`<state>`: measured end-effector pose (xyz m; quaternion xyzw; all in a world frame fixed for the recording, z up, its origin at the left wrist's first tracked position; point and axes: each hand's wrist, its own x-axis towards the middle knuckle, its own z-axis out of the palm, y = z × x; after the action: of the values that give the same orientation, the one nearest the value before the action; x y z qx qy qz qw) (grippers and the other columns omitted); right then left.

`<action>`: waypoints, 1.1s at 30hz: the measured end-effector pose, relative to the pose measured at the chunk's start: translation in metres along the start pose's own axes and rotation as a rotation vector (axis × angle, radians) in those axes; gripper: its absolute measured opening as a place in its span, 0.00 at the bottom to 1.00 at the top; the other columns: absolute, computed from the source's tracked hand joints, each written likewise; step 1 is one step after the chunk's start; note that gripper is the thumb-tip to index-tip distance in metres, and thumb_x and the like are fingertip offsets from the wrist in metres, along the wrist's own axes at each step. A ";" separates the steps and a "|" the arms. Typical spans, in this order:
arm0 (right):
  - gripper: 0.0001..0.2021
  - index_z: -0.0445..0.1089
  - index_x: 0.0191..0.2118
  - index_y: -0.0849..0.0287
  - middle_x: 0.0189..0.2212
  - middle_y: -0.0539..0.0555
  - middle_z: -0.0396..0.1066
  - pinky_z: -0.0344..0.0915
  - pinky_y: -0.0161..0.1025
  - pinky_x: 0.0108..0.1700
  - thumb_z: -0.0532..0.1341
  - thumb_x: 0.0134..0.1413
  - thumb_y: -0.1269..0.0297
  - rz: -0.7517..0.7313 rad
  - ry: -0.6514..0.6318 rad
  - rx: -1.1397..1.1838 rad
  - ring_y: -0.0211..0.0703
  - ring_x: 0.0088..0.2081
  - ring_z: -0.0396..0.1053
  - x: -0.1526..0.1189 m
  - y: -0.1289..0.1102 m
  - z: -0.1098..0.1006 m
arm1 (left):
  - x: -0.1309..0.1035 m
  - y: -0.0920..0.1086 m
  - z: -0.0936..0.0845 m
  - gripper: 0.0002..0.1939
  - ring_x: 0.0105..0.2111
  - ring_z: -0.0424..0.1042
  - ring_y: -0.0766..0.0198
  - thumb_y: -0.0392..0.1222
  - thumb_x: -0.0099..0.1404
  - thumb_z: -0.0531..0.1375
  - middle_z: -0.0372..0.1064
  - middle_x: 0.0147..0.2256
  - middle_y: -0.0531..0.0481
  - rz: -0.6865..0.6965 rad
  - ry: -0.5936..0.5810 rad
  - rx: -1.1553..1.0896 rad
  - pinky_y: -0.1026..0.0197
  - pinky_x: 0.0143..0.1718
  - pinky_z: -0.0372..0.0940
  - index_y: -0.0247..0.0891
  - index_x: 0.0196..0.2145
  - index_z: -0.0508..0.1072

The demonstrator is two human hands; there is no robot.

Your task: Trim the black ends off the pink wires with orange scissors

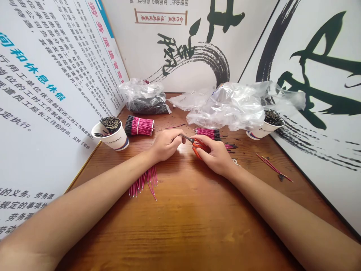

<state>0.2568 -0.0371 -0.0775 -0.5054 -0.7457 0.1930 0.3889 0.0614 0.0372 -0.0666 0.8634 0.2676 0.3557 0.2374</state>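
Red-handled scissors are in my right hand, whose fingers wrap round the handles. Their dark blades point left and reach the fingertips of my left hand. That hand is closed in a pinch, and what it holds, if anything, is too small to make out. Loose pink wires with silvery tips lie partly under my left forearm. Behind my left hand is a tied bundle of pink wires with black ends. Another pink and black bundle lies just behind my right hand.
Paper cups filled with small black pieces stand at the left and right. Clear plastic bags and a bag of black items sit at the back. Several loose wires lie at right. Printed panels enclose the wooden table.
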 end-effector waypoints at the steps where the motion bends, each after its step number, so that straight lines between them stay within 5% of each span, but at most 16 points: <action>1: 0.17 0.70 0.51 0.53 0.41 0.50 0.77 0.67 0.36 0.42 0.57 0.57 0.68 0.000 0.002 -0.003 0.43 0.39 0.74 0.000 0.001 0.000 | 0.000 0.000 0.000 0.15 0.28 0.68 0.66 0.36 0.63 0.47 0.71 0.26 0.50 -0.002 -0.001 0.002 0.64 0.33 0.62 0.34 0.27 0.72; 33: 0.16 0.70 0.51 0.53 0.41 0.50 0.77 0.67 0.36 0.41 0.57 0.57 0.68 0.001 -0.015 -0.010 0.43 0.39 0.75 0.001 -0.003 -0.001 | 0.000 0.000 -0.001 0.15 0.28 0.68 0.67 0.36 0.63 0.46 0.71 0.26 0.50 -0.007 -0.009 -0.001 0.64 0.33 0.61 0.34 0.27 0.72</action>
<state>0.2554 -0.0379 -0.0745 -0.5063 -0.7493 0.1931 0.3807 0.0609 0.0368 -0.0662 0.8640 0.2692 0.3511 0.2404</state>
